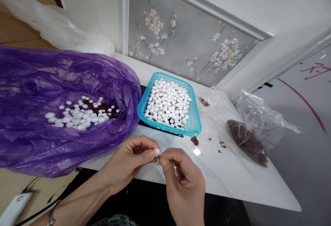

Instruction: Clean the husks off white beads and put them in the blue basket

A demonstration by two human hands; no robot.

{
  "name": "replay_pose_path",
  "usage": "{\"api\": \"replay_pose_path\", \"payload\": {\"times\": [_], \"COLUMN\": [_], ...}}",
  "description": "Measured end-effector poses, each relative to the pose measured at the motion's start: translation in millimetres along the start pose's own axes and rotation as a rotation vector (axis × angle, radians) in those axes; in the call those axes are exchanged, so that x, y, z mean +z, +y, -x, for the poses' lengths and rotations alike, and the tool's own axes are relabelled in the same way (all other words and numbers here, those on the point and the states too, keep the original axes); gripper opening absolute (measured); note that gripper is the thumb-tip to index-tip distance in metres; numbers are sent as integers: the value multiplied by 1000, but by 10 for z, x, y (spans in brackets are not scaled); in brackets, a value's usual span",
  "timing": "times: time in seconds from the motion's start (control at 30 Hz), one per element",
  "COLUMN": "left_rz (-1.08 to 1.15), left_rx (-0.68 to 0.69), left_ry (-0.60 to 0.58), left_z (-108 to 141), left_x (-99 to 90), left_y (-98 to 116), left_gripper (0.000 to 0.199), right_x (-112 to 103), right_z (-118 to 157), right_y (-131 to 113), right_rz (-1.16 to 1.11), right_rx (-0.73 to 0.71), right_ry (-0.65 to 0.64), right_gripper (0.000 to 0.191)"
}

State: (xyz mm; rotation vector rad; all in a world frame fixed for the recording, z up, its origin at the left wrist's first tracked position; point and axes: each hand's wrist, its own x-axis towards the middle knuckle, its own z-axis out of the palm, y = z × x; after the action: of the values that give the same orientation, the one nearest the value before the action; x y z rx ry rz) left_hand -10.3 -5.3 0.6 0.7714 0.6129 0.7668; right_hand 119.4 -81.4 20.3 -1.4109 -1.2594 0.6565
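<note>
In front of me, my left hand pinches a small white ball between thumb and fingertips. The thumb and forefinger of my right hand are pressed together right beside the ball, on something tiny and dark that is mostly hidden. Just beyond the hands stands a blue plastic basket, filled with many similar white balls with brown bits among them. To the left, an open purple plastic bag holds more white balls and dark brown flakes.
On the white table, a small brown pile and scattered flakes lie right of the basket. Farther right are a clear bag of brown material and a clear wrapper. A white device is at lower left.
</note>
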Motion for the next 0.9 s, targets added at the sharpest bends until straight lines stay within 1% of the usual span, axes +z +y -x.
{"api": "replay_pose_path", "payload": {"times": [0.17, 0.43, 0.5, 0.6, 0.67, 0.9], "left_rz": [-16, -33, -26, -11, -2, -17], "left_rx": [11, 34, 31, 14, 5, 23], "left_ry": [17, 12, 21, 33, 33, 33], "left_z": [7, 5, 7, 12, 13, -5], "left_x": [0, -10, -10, -5, 0, 8], "left_y": [10, -2, -5, -7, -6, 2], "left_gripper": [8, 8, 8, 9, 9, 10], "right_x": [20, 21, 27, 35, 34, 7], "right_z": [6, -52, -53, -47, -52, -133], "right_y": [41, 33, 46, 57, 49, 31], "right_rz": [3, 24, -6, -86, -129, -172], "right_rx": [-3, -30, -5, 77, 122, 210], "right_ry": [8, 2, -2, 23, 34, -11], "right_gripper": [11, 11, 10, 5, 5, 8]}}
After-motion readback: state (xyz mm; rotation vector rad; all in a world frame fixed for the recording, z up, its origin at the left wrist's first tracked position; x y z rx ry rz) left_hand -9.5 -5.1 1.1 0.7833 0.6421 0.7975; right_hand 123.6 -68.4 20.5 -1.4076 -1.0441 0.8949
